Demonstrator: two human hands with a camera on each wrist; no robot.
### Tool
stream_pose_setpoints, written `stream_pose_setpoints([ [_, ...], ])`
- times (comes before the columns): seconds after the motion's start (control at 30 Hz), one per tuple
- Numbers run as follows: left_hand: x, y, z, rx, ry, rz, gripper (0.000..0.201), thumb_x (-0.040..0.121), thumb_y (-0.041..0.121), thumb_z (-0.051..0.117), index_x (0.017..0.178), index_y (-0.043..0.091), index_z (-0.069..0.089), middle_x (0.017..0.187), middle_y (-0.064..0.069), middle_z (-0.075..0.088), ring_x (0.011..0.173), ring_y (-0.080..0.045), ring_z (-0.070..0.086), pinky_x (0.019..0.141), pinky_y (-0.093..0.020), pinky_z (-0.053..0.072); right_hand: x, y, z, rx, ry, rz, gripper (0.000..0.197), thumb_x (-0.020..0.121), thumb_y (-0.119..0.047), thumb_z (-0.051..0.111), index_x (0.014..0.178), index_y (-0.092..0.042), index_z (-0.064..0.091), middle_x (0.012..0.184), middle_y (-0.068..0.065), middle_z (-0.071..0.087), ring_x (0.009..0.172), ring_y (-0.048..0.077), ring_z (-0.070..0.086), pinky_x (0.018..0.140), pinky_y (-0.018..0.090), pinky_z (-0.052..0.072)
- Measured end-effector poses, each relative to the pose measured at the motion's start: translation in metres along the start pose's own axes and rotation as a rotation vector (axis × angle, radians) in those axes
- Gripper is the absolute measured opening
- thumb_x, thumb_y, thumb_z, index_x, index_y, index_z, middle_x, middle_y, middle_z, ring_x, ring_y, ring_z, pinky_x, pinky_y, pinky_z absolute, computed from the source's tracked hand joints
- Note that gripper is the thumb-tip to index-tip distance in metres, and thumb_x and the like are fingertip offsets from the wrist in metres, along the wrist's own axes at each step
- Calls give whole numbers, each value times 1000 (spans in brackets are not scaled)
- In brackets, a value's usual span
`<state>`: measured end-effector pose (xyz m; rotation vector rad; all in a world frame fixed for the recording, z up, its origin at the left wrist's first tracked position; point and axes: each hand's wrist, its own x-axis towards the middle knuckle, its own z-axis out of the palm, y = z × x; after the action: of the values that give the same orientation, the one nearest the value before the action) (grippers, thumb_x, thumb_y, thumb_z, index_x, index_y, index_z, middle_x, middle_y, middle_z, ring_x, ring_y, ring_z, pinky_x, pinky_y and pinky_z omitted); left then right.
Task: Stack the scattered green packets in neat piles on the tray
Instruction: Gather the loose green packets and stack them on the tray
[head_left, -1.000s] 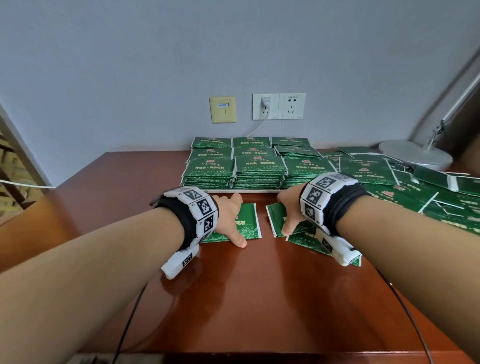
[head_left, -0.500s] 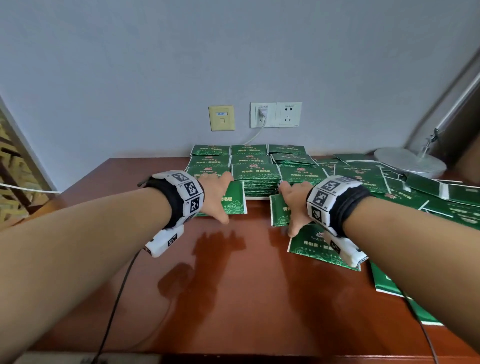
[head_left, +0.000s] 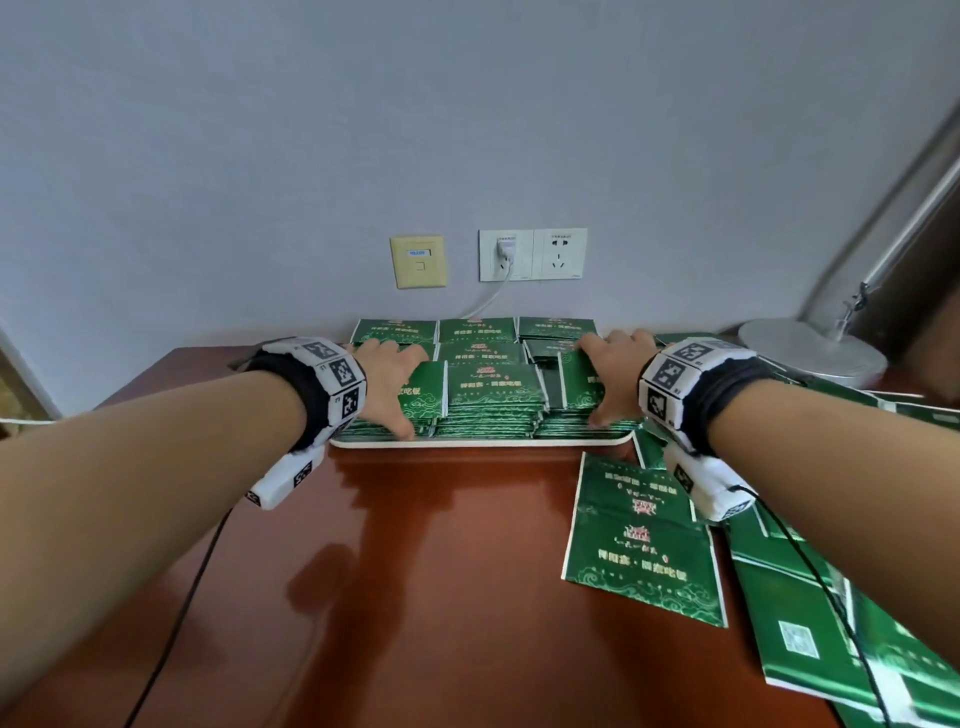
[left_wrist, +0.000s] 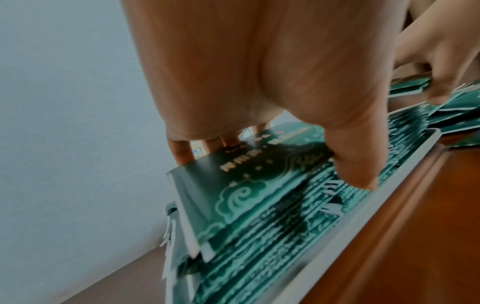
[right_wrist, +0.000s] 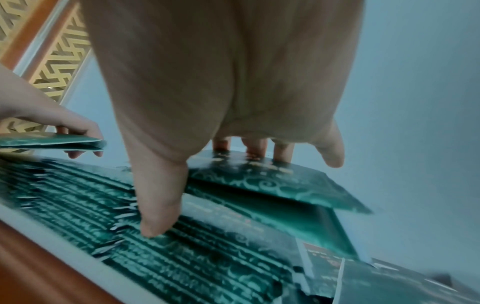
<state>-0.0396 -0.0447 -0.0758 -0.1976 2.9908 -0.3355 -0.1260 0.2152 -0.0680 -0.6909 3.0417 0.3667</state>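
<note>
A white tray (head_left: 483, 443) at the back of the table holds several neat piles of green packets (head_left: 491, 387). My left hand (head_left: 402, 387) is over the front-left pile and grips a green packet (left_wrist: 246, 181), fingers at its far edge and thumb (left_wrist: 350, 164) at its near edge. My right hand (head_left: 605, 382) is over the front-right pile and holds another green packet (right_wrist: 259, 179), tilted, just above that pile; its thumb (right_wrist: 158, 216) touches the pile's front edge. Both palms hide most of the held packets in the head view.
Loose green packets (head_left: 644, 540) lie scattered on the brown table (head_left: 441, 571) to the right, under my right forearm. A lamp base (head_left: 810, 353) stands at the back right. Wall sockets (head_left: 532, 254) with a plugged cable are behind the tray. A black cable (head_left: 171, 623) hangs from my left wrist.
Both hands have moved away from the table's middle to the tray, each carrying a packet onto a front pile, left and right.
</note>
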Motion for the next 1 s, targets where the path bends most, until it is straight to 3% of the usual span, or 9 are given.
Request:
stream_pose_setpoints([
  [0.33, 21, -18, 11, -32, -60, 36, 105, 63, 56, 80, 146, 29, 22, 138, -10, 36, 127, -28, 35, 99, -42, 36, 35, -6, 5, -1, -103, -66, 104, 57, -60, 80, 141, -28, 27, 128, 10, 49, 113, 33, 52, 92, 47, 47],
  [0.7, 18, -17, 4, -26, -42, 34, 104, 62, 54, 82, 146, 31, 26, 134, -8, 39, 124, -28, 37, 99, -46, 42, 27, 0, 14, 32, -39, -17, 85, 67, -64, 71, 134, -24, 39, 127, 11, 50, 115, 33, 50, 94, 47, 46],
  [0.87, 13, -8, 1, -63, -23, 39, 112, 58, 60, 81, 148, 32, 20, 135, -10, 36, 126, -29, 34, 102, -48, 39, 25, -3, 13, 25, -36, -21, 87, 68, -65, 70, 137, -24, 36, 129, 10, 50, 116, 32, 50, 94, 47, 47],
  [1.0, 0, 7, -6, -86, 53, 95, 107, 62, 60, 77, 148, 30, 21, 138, -10, 34, 129, -28, 30, 105, -44, 35, 13, 1, 10, 22, -22, -9, 90, 67, -65, 70, 139, -24, 35, 131, 10, 49, 118, 33, 49, 96, 48, 45],
])
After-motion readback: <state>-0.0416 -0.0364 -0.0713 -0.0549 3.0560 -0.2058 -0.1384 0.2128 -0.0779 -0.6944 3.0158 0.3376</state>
